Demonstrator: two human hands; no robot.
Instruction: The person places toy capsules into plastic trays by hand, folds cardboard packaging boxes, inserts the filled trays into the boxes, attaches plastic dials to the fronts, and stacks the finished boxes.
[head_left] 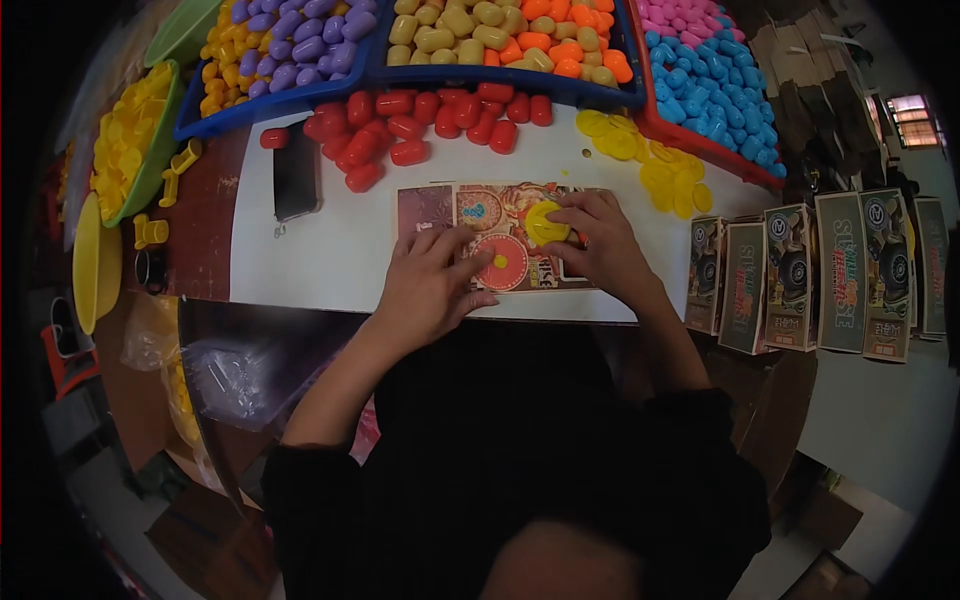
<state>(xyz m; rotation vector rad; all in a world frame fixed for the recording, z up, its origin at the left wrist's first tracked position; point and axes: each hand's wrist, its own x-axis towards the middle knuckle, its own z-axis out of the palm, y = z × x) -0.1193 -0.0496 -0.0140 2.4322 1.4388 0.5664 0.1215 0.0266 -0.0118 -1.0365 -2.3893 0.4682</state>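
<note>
A flat, colourfully printed cardboard piece [425, 208] lies on the white tabletop in front of me. My left hand [430, 280] rests on its left part with the fingers stretched out and the thumb near the lower edge. Beside those fingertips is a round red design with a small yellow centre [500, 261]. My right hand [607, 248] has its fingers closed on a yellow plastic disc [543, 222], which sits against the right part of the cardboard. The underside of the disc is hidden.
Red capsules [408, 128] and a phone [295, 178] lie beyond my left hand. Loose yellow discs [672, 180] are at the far right. Blue trays [375, 72] and a red tray [700, 152] of capsules line the back. Printed boxes [790, 275] stand on the right.
</note>
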